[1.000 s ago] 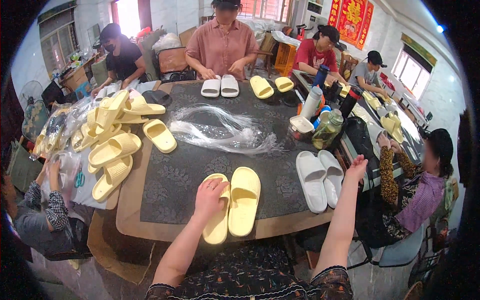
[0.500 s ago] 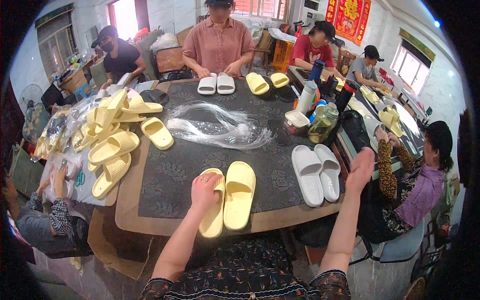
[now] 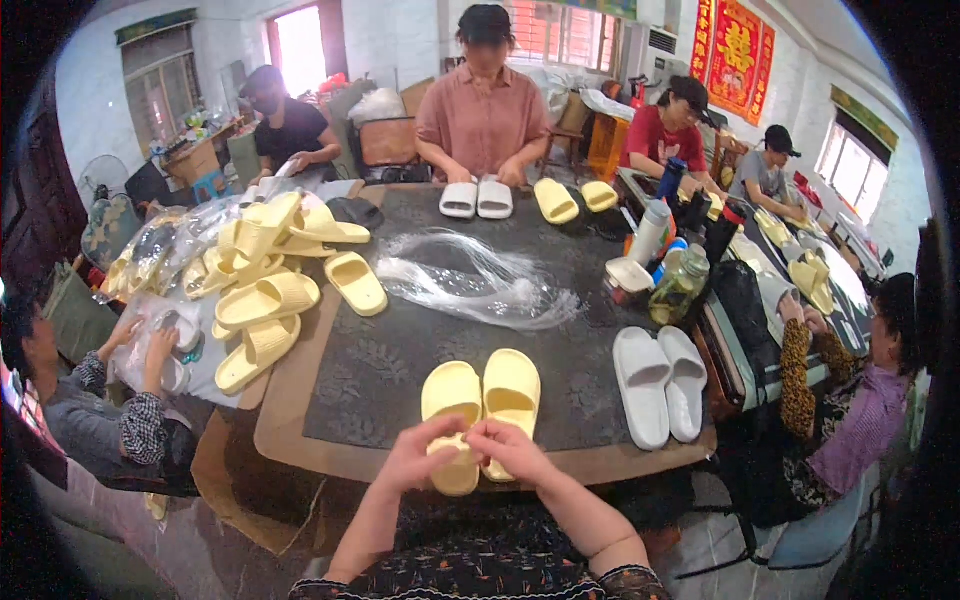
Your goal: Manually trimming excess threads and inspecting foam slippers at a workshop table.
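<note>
Head view: above the yellow slippers, the left hand curves half-spread; the right hand bunches its fingertips, possible contents unclear. The slippers sit side by side, probably to stay paired.

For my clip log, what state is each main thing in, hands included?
Front yellow slippers, paired, soles down
Left hand, fingers bent, over that pair; anything held unclear
Right hand, fingertips near the left's; anything held unclear
Grey slippers, paired, soles down
Clear strands, loose, spread out
Yellow slippers at left, heaped, overlapping
Clear jar, standing
White bottle, standing
</note>
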The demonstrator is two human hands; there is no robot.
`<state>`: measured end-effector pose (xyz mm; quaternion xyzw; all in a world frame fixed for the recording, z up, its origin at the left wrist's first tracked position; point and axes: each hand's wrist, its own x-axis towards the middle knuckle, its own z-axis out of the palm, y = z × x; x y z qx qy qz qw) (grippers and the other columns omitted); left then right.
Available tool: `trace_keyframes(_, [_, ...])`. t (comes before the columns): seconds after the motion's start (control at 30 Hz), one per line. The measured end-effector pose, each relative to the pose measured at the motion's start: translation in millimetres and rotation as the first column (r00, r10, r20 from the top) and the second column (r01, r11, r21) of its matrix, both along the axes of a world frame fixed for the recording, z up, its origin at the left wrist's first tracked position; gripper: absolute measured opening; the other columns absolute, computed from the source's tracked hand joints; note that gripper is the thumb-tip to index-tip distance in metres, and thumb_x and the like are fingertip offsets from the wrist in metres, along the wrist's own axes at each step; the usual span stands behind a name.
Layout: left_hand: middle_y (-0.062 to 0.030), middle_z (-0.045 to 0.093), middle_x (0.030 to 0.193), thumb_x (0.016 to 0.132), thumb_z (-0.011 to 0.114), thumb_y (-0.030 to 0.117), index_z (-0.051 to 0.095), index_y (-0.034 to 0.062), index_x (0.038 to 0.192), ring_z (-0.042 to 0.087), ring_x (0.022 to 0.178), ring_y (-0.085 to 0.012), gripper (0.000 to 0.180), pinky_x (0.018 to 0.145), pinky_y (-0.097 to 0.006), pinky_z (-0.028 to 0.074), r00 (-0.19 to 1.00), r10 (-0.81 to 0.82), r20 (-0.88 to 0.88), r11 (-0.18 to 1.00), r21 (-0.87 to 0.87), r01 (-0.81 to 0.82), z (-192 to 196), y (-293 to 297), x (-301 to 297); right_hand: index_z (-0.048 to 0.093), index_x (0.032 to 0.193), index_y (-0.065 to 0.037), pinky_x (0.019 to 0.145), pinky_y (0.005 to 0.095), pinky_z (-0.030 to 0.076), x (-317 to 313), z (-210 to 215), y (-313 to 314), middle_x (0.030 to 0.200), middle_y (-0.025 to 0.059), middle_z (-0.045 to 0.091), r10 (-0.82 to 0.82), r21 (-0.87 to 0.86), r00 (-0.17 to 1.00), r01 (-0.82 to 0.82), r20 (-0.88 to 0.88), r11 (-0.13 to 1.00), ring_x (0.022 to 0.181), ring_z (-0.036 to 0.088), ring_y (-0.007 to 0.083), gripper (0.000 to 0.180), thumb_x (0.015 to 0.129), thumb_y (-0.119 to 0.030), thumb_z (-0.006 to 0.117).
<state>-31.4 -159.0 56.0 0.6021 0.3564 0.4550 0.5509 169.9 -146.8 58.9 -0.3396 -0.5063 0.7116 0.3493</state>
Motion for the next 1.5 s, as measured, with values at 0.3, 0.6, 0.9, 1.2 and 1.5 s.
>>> trace_keyframes(0.3, [-0.004,0.063,0.084,0.079,0.069,0.005,0.068,0.0008,0.082,0.059,0.08,-0.0115,0.005,0.072,-0.025,0.046,0.954,0.301,-0.005,0.953,0.028,-0.3,-18,-11,-6,0.061,0.088,-0.005,0.059,0.0195,0.039,-19,-17,-22,0.07,-0.0046,0.054,-0.027,-0.225,0.997,0.011,-0.068,0.974,0.064,0.05,0.0045,0.022,0.094,-0.026,0.057])
trace_keyframes(0.6, [-0.0039,0.061,0.079,0.078,0.069,0.007,0.068,0.0012,0.084,0.057,0.073,-0.0121,0.008,0.064,-0.025,0.045,0.873,0.437,-0.217,0.887,0.269,-0.377,-16,15,-7,0.065,0.079,-0.001,0.058,0.0256,0.048,21,-4,-49,0.064,0.0023,0.064,0.066,0.207,0.821,-0.22,0.566,0.953,0.059,0.06,0.009,0.023,0.084,-0.024,0.066])
trace_keyframes(0.9, [-0.0048,0.063,0.089,0.08,0.069,0.018,0.068,0.004,0.096,0.06,0.076,-0.0138,0.021,0.067,-0.028,0.048,0.82,0.503,-0.273,0.864,0.186,-0.468,-14,41,-18,0.068,0.072,-0.007,0.058,0.0346,0.052,19,-19,-37,0.062,0.008,0.065,-0.287,0.352,0.658,0.035,0.696,0.935,0.058,0.065,0.0231,0.022,0.075,-0.029,0.066])
trace_keyframes(1.2, [-0.0148,0.063,0.093,0.086,0.06,0.033,0.068,0.0039,0.093,0.054,0.091,-0.0337,0.032,0.084,-0.043,0.044,0.424,0.613,-0.667,0.778,0.603,-0.176,-17,89,-11,0.067,0.072,-0.008,0.057,0.0399,0.051,-34,-26,13,0.063,0.0102,0.065,-0.653,0.736,0.454,-0.009,0.606,0.677,0.059,0.065,0.0285,0.025,0.08,-0.031,0.063])
trace_keyframes(1.5, [-0.0142,0.064,0.106,0.079,0.065,0.046,0.075,0.0107,0.089,0.05,0.106,-0.0342,0.038,0.089,-0.044,0.045,0.3,0.343,-0.89,0.938,0.307,-0.163,-9,147,32,0.065,0.074,-0.009,0.055,0.0451,0.05,-44,-40,30,0.061,0.0134,0.063,-0.725,0.77,0.275,-0.109,0.632,0.629,0.056,0.063,0.0317,0.023,0.082,-0.03,0.061])
